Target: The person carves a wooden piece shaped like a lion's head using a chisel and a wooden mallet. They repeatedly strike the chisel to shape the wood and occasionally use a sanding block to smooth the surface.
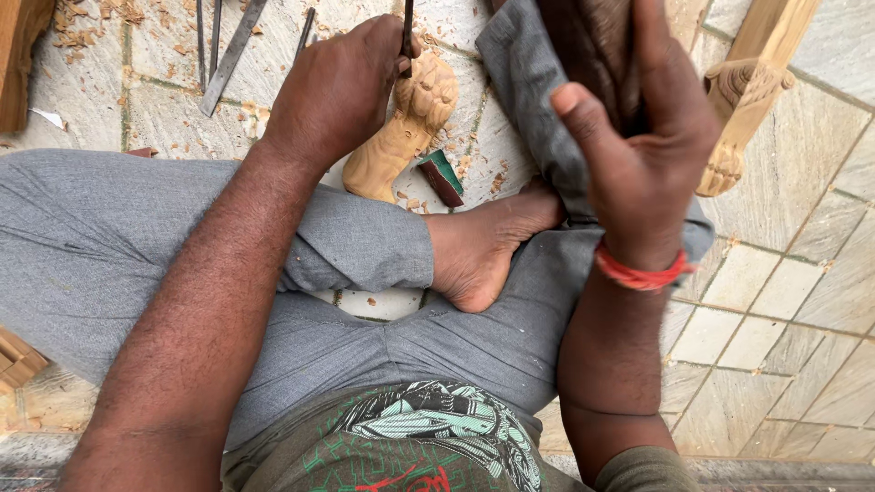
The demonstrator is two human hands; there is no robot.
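A pale carved wooden piece [406, 128], shaped like a clawed foot, lies on the stone-tiled floor [784, 301] just beyond the person's crossed legs, its carved end pointing away from them. The left hand [342, 87] is closed around a thin dark metal tool [407, 32], whose shaft rises out of the fist right over the carved end; whether the tip touches the wood cannot be told. The right hand [643, 137] is raised near the camera, fingers curled about a dark brownish object [592, 55] that is too close and blurred to identify, and a red thread band [643, 273] circles that wrist. This raised hand and the grey trouser knee [524, 82] behind it block much of the floor to the right of the carving. A small dark red and green block [442, 176] lies just beside the carving, near the bare foot [483, 246]. Several flat metal chisels [223, 46] lie side by side on the floor to the left, well apart from the carving. A second, larger carved wooden leg [743, 100] stands tilted at the upper right. Wood shavings [82, 23] are scattered across the tiles, thickest at the upper left.
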